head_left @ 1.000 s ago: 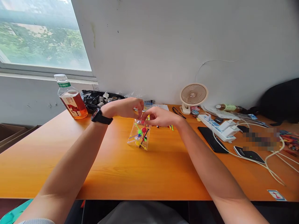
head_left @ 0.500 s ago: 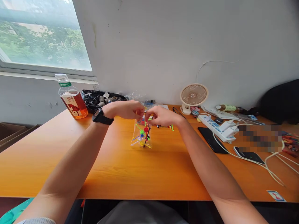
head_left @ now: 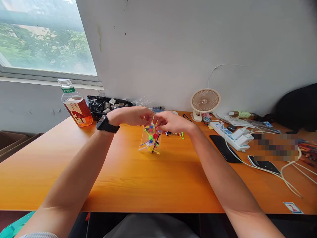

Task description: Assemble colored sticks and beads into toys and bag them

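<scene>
A clear plastic bag (head_left: 146, 145) hangs upright above the middle of the wooden table (head_left: 138, 185). Inside it are several small colourful plastic pieces, red, green, blue, yellow and black, some shaped like arrows or thin rods. My left hand (head_left: 135, 115), with a black watch on its wrist, pinches the bag's top edge from the left. From the right, my right hand (head_left: 170, 121) has its fingers closed at the same top edge, close to the left fingertips. More small coloured pieces (head_left: 182, 135) lie on the table behind my right hand.
A tea bottle (head_left: 78, 110) and a black plastic bag (head_left: 95, 105) with rubbish stand at the back left. At the right are a small fan (head_left: 205, 100), a power strip (head_left: 231, 137) with white cables, a black tablet-like slab (head_left: 224, 148) and a phone (head_left: 264, 164).
The clear bag has risen slightly and the pieces inside have shifted. Both hands stay at its top edge, with the right fingers a little changed in position.
</scene>
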Tool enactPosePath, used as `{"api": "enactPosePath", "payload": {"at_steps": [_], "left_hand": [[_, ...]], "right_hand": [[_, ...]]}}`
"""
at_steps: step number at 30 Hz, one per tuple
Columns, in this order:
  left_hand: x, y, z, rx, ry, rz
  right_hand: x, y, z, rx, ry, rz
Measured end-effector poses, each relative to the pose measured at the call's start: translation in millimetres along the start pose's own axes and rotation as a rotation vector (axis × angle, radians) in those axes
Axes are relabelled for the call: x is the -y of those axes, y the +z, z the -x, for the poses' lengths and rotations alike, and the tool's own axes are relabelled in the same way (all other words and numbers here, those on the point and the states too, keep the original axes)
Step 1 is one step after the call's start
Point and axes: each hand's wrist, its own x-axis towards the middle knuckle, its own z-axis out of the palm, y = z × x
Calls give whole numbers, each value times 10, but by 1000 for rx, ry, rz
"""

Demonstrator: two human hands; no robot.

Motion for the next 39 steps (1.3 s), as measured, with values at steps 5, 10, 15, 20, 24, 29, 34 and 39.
{"api": "enactPosePath", "payload": {"at_steps": [5,10,15,20,24,29,34,39], "left_hand": [[15,-50,48,-28,-23,-10],[4,-81,73,-65,-27,-5],[1,-85,81,-111,2,-2],[61,-95,97,-163,31,14],[64,-110,108,-195,38,-2],[32,-121,115,-218,32,-23],[36,-133,115,-235,36,-32],[35,-140,117,-246,36,-50]], "right_hand": [[58,-30,13,-50,-14,14],[81,-62,24,-69,-46,133],[18,-75,12,-129,-54,90],[19,-115,32,-184,-83,60],[40,-135,51,-181,-86,95],[34,-140,54,-182,-97,107],[45,-156,71,-214,-85,93],[60,-153,81,-210,-88,120]]}}
